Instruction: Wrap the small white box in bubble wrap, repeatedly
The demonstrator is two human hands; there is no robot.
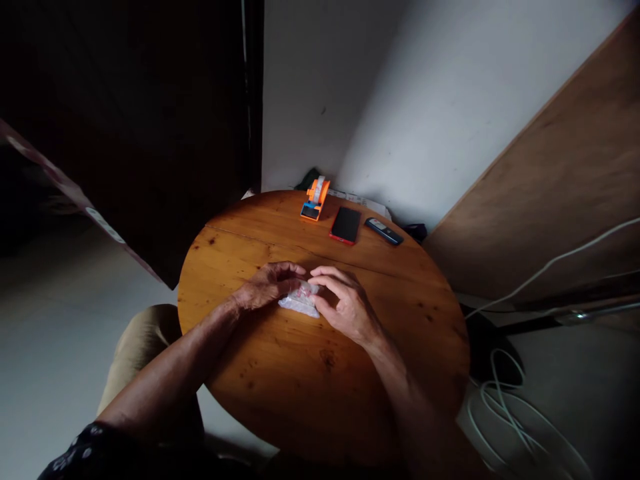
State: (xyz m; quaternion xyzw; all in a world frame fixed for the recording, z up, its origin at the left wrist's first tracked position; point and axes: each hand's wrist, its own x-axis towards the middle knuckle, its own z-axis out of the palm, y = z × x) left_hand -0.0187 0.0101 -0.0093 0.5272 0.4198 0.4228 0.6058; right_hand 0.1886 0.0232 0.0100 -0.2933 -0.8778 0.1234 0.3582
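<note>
A small whitish plastic packet [301,301] with reddish marks lies on the round wooden table, between my two hands. From the left, my left hand [270,285] curls round its upper edge, the thumb resting on the plastic. At the other end, my right hand [344,303] pinches the packet's right side between thumb and fingers. Its contents are hard to make out through the wrap.
Toward the back of the round table [325,400] stands an orange tape dispenser [316,197] with a blue front. Beside it lie a red-edged phone [345,225] and a dark handheld device [384,231]. Behind is a wall [320,100]; white cable [505,407] coils on the floor at right.
</note>
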